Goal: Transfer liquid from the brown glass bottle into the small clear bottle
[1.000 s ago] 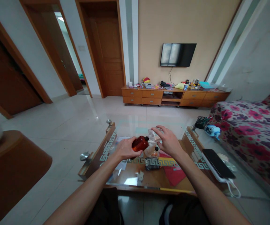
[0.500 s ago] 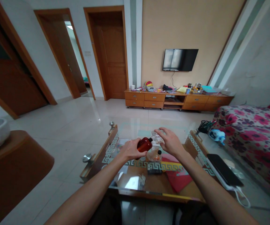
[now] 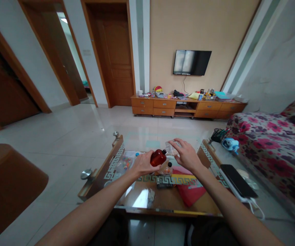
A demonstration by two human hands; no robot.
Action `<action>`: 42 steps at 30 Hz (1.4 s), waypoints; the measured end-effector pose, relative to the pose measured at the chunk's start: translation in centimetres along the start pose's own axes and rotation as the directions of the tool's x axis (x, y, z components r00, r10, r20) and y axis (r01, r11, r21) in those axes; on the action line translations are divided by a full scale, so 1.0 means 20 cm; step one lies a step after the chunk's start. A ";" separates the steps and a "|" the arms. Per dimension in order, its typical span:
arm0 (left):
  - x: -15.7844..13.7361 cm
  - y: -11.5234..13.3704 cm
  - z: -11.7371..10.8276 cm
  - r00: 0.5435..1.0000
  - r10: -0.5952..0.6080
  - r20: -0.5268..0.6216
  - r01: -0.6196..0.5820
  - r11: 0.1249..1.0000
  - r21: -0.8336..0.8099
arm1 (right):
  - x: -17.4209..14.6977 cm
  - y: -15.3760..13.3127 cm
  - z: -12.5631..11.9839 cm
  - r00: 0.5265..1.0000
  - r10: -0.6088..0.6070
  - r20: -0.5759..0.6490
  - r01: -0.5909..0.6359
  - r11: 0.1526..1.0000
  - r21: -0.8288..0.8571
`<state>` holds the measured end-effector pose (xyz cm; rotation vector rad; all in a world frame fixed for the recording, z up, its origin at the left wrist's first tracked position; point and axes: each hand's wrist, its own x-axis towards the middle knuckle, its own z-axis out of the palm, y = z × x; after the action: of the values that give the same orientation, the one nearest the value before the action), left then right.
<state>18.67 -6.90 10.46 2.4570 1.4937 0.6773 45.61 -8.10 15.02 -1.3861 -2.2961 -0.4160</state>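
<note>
My left hand [image 3: 143, 164] is closed around a dark red, see-through bottle [image 3: 158, 158], tilted with its narrow black neck pointing up and to the right. The neck meets the side or mouth of a clear plastic cup [image 3: 172, 149]; I cannot tell whether it reaches inside. My right hand [image 3: 188, 155] grips that cup with thumb and fingers, also tilted, above the glass coffee table [image 3: 163, 210]. Below the hands stands a clear container with a black top [image 3: 168, 168] and something orange in it. Any liquid is too small to make out.
A phone [image 3: 237, 181] with a white cable lies at the table's right. A red sheet [image 3: 191, 193] and a bag of colourful pieces [image 3: 125, 163] show at the table. Beyond are a pen holder [image 3: 217, 135], a light-blue toy [image 3: 230, 144], a flowered sofa [image 3: 267, 136] and a TV cabinet [image 3: 164, 111].
The view has shifted slightly to the right, so the room's things sit further left. Both hands keep hold of the bottle and cup, nearly unmoved relative to each other.
</note>
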 end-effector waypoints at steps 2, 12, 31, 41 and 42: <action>0.00 -0.01 0.01 1.000 0.010 0.001 -0.010 1.000 -0.003 | -0.01 -0.01 0.00 1.000 -0.007 -0.003 0.007 1.000 0.003; -0.07 -0.08 0.05 1.000 0.025 -0.003 -0.025 0.999 -0.039 | -0.01 -0.06 0.04 0.998 -0.068 0.000 0.068 0.998 0.015; -0.11 -0.13 0.02 1.000 -0.004 0.024 0.005 0.999 -0.043 | 0.06 -0.14 0.05 0.997 -0.072 0.003 0.072 0.997 0.004; -0.10 -0.13 0.05 0.999 -0.008 0.034 0.010 0.997 -0.075 | 0.05 -0.13 0.05 0.997 -0.076 -0.007 0.077 0.997 0.023; -0.10 -0.13 0.05 0.999 -0.007 0.034 0.010 0.997 -0.081 | 0.05 -0.12 0.05 0.997 -0.076 -0.009 0.076 0.997 0.027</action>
<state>16.28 -7.32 8.03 2.3889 1.4347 0.6776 42.79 -8.03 14.50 -1.2853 -2.3452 -0.4113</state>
